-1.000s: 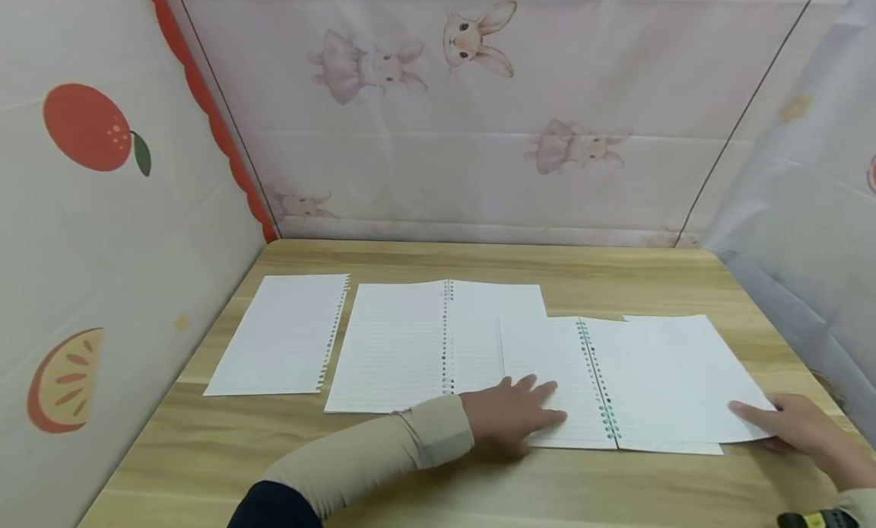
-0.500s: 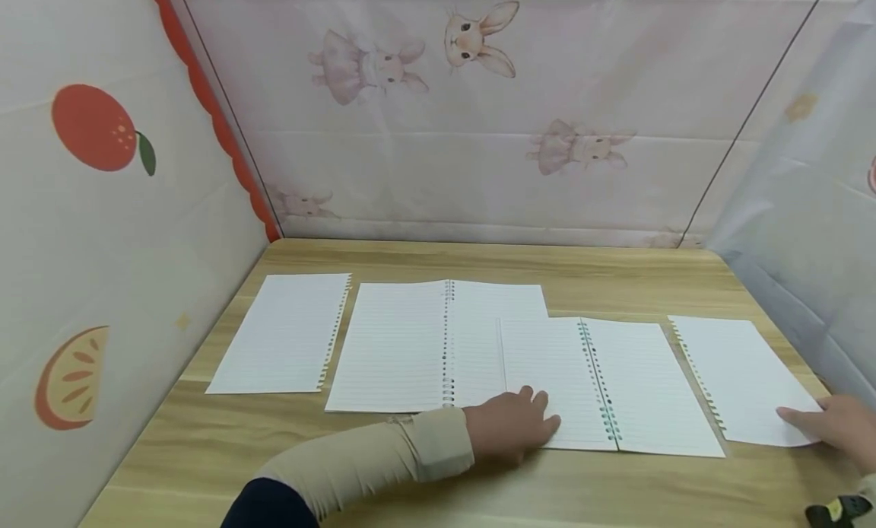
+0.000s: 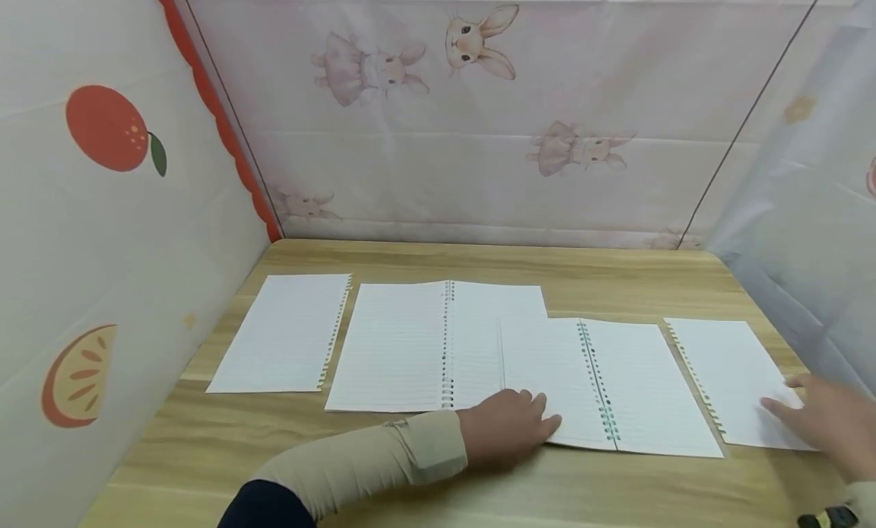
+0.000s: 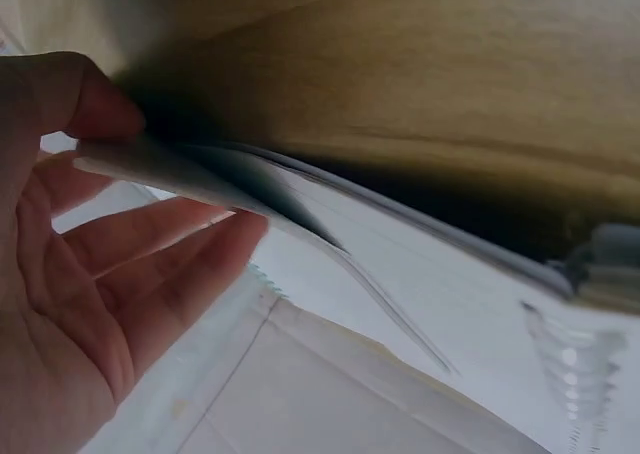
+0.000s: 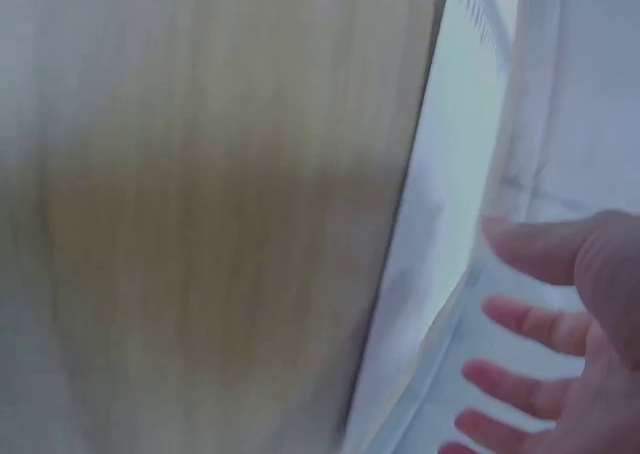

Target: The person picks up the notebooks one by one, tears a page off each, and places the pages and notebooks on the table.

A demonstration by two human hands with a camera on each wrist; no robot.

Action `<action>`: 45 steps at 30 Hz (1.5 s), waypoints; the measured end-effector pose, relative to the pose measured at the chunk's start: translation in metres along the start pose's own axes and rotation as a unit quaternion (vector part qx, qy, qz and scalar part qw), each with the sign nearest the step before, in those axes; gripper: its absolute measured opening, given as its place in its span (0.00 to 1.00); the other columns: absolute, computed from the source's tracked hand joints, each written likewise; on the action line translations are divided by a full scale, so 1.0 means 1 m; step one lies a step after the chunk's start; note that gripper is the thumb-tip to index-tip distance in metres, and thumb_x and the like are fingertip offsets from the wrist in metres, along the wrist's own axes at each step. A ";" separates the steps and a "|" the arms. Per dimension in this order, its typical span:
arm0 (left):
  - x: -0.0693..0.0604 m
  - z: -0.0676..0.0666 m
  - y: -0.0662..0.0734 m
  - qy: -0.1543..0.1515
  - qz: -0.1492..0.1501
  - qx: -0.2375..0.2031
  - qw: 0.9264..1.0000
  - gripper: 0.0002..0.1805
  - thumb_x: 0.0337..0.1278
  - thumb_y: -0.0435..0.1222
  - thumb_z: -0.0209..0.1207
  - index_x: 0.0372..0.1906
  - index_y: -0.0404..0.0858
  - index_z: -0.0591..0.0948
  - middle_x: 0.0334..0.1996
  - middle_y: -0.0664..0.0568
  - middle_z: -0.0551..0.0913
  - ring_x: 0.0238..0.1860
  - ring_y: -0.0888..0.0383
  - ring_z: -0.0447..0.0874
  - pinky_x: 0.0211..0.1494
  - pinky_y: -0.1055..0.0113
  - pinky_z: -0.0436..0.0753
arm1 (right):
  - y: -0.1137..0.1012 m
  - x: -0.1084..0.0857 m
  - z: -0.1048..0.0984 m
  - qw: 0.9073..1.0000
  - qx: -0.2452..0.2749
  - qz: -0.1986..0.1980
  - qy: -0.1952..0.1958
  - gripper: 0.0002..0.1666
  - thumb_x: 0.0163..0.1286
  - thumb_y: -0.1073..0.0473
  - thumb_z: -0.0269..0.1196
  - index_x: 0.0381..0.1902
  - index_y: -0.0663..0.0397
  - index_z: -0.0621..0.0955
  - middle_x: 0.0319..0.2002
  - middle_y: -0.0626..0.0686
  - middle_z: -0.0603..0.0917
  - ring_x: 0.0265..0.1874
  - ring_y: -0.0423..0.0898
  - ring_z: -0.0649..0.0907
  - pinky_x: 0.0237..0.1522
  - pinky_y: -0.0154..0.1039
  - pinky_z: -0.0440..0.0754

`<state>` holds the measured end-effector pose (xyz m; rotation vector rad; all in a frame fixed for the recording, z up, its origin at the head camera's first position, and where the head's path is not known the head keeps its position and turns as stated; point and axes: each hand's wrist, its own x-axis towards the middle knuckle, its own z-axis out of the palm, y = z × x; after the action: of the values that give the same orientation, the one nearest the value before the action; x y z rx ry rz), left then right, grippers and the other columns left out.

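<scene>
In the head view, an open spiral notebook with a greenish coil (image 3: pixel 664 391) overlaps the right page of another open spiral notebook (image 3: pixel 400 345). My left hand (image 3: pixel 509 430) grips the lower left edge of the front notebook; in the left wrist view its thumb and fingers (image 4: pixel 185 304) pinch that edge, slightly raised off the table. At the right lies a loose torn-out sheet (image 3: pixel 732 383) with a ragged left edge. Over its right side is my right hand (image 3: pixel 831 421), its fingers spread and holding nothing, as the right wrist view also shows.
A second torn-out sheet (image 3: pixel 280 334) lies at the left with its ragged edge facing right. The wood-grain table (image 3: pixel 274 437) is bounded by a printed cloth at the back (image 3: pixel 438 170) and cloths on both sides.
My right hand has moved the loose sheet off the front notebook to the right, laid it down and let go. My left hand has gone from fingers spread on the page to pinching its edge.
</scene>
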<state>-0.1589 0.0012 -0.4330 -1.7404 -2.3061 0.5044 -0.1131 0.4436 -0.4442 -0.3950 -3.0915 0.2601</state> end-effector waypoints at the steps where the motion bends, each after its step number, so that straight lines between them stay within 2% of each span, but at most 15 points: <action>1: -0.001 0.000 -0.002 0.005 0.004 -0.008 1.000 0.11 0.63 0.41 0.52 0.48 0.49 0.77 0.29 0.58 0.75 0.24 0.62 0.70 0.21 0.71 0.68 | -0.007 -0.002 0.000 0.999 0.013 -0.042 0.018 0.36 0.61 0.46 0.65 0.43 0.81 0.74 0.42 0.80 0.75 0.40 0.76 0.75 0.37 0.63 0.73; 4: -0.003 0.000 -0.008 0.025 0.018 -0.038 0.999 0.06 0.66 0.43 0.51 0.37 0.52 0.79 0.27 0.61 0.76 0.23 0.64 0.72 0.22 0.72 0.69 | -0.043 -0.012 0.007 0.985 0.063 -0.143 0.065 0.20 0.62 0.52 0.67 0.38 0.68 0.82 0.40 0.73 0.81 0.38 0.72 0.79 0.34 0.59 0.75; 7: -0.006 0.000 -0.013 0.045 0.024 -0.075 0.996 0.10 0.68 0.49 0.52 0.31 0.54 0.80 0.30 0.65 0.80 0.26 0.66 0.74 0.24 0.73 0.72 | -0.092 -0.029 0.013 0.963 0.114 -0.228 0.089 0.11 0.57 0.58 0.71 0.37 0.55 0.83 0.39 0.60 0.85 0.40 0.60 0.83 0.37 0.50 0.79; 12: -0.009 0.001 -0.017 0.077 0.027 -0.120 0.989 0.13 0.67 0.53 0.51 0.35 0.53 0.82 0.39 0.65 0.84 0.34 0.67 0.80 0.33 0.76 0.78 | -0.168 -0.061 0.026 0.928 0.115 -0.342 0.097 0.22 0.50 0.46 0.74 0.41 0.44 0.82 0.45 0.50 0.84 0.43 0.50 0.82 0.43 0.47 0.79; 16: -0.010 -0.003 -0.018 0.113 0.019 -0.129 0.985 0.15 0.69 0.51 0.48 0.36 0.51 0.83 0.39 0.63 0.85 0.37 0.68 0.81 0.40 0.79 0.78 | -0.209 -0.079 0.034 0.936 0.057 -0.337 0.086 0.26 0.48 0.39 0.73 0.41 0.45 0.81 0.44 0.51 0.83 0.43 0.50 0.81 0.40 0.48 0.81; 18: -0.011 -0.006 -0.020 0.130 0.011 -0.127 0.983 0.16 0.69 0.51 0.49 0.36 0.50 0.84 0.39 0.63 0.85 0.38 0.68 0.81 0.40 0.80 0.77 | -0.223 -0.086 0.037 0.942 0.020 -0.320 0.103 0.21 0.50 0.43 0.74 0.37 0.44 0.81 0.40 0.47 0.82 0.38 0.45 0.79 0.33 0.41 0.80; 21: -0.015 -0.010 -0.022 0.167 0.006 -0.131 0.977 0.14 0.69 0.49 0.50 0.39 0.49 0.84 0.40 0.63 0.85 0.41 0.69 0.81 0.43 0.81 0.77 | -0.236 -0.092 0.038 0.934 -0.008 -0.323 0.154 0.13 0.52 0.57 0.73 0.33 0.46 0.80 0.31 0.45 0.82 0.29 0.42 0.77 0.24 0.35 0.76; 23: -0.017 -0.009 -0.024 0.209 0.003 -0.135 0.969 0.13 0.68 0.47 0.53 0.45 0.47 0.83 0.44 0.61 0.84 0.45 0.68 0.81 0.47 0.80 0.77 | -0.239 -0.093 0.038 0.922 -0.002 -0.338 0.187 0.11 0.50 0.63 0.71 0.30 0.48 0.79 0.25 0.43 0.79 0.22 0.40 0.75 0.19 0.33 0.72; 26: -0.017 -0.009 -0.027 0.285 -0.014 -0.143 0.948 0.17 0.66 0.42 0.57 0.58 0.45 0.78 0.56 0.54 0.79 0.54 0.64 0.77 0.48 0.80 0.77 | -0.240 -0.093 0.035 0.921 0.038 -0.333 0.199 0.13 0.48 0.69 0.68 0.26 0.50 0.75 0.20 0.42 0.75 0.16 0.36 0.72 0.16 0.30 0.70; 28: -0.015 -0.008 -0.028 0.323 -0.036 -0.148 0.934 0.27 0.62 0.39 0.60 0.66 0.42 0.71 0.64 0.47 0.71 0.60 0.59 0.73 0.47 0.79 0.78 | -0.238 -0.093 0.031 0.929 0.075 -0.308 0.190 0.14 0.49 0.70 0.67 0.25 0.51 0.73 0.18 0.41 0.73 0.15 0.34 0.70 0.15 0.28 0.68; 30: -0.013 -0.008 -0.029 0.336 -0.060 -0.146 0.929 0.35 0.58 0.38 0.61 0.70 0.40 0.64 0.69 0.43 0.62 0.63 0.55 0.69 0.48 0.77 0.78 | -0.235 -0.095 0.026 0.946 0.126 -0.259 0.152 0.09 0.54 0.69 0.66 0.26 0.55 0.75 0.20 0.43 0.77 0.16 0.33 0.73 0.15 0.27 0.71; 33: -0.005 -0.005 -0.027 0.313 -0.073 -0.138 0.937 0.41 0.57 0.41 0.61 0.72 0.35 0.57 0.72 0.38 0.55 0.66 0.52 0.65 0.59 0.71 0.74 | -0.226 -0.099 0.018 0.962 0.196 -0.173 0.084 0.06 0.62 0.64 0.61 0.33 0.64 0.79 0.25 0.51 0.83 0.20 0.39 0.81 0.19 0.31 0.77; 37: 0.007 0.001 -0.018 0.234 -0.055 -0.118 0.963 0.40 0.61 0.49 0.56 0.73 0.35 0.58 0.73 0.39 0.53 0.70 0.51 0.60 0.66 0.62 0.70 | -0.212 -0.104 0.011 0.963 0.246 -0.097 0.042 0.17 0.71 0.57 0.57 0.44 0.69 0.77 0.33 0.57 0.86 0.25 0.42 0.85 0.24 0.35 0.81; 41: 0.018 0.005 -0.006 0.127 -0.027 -0.123 0.984 0.39 0.66 0.56 0.49 0.74 0.41 0.57 0.75 0.45 0.51 0.73 0.54 0.53 0.66 0.58 0.70 | -0.198 -0.106 0.005 0.956 0.263 -0.082 0.103 0.20 0.71 0.58 0.58 0.52 0.70 0.72 0.33 0.63 0.85 0.22 0.37 0.83 0.21 0.32 0.80; 45: 0.027 0.004 0.005 0.025 0.002 -0.148 0.989 0.38 0.69 0.59 0.41 0.77 0.49 0.49 0.77 0.53 0.45 0.75 0.59 0.45 0.70 0.57 0.63 | -0.181 -0.105 -0.001 0.954 0.230 -0.070 0.178 0.28 0.65 0.64 0.62 0.60 0.69 0.68 0.30 0.68 0.84 0.16 0.34 0.81 0.16 0.28 0.76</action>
<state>-0.1632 0.0275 -0.4397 -1.8600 -2.4414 0.1181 -0.0568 0.2448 -0.4123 -0.1780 -2.5798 0.7856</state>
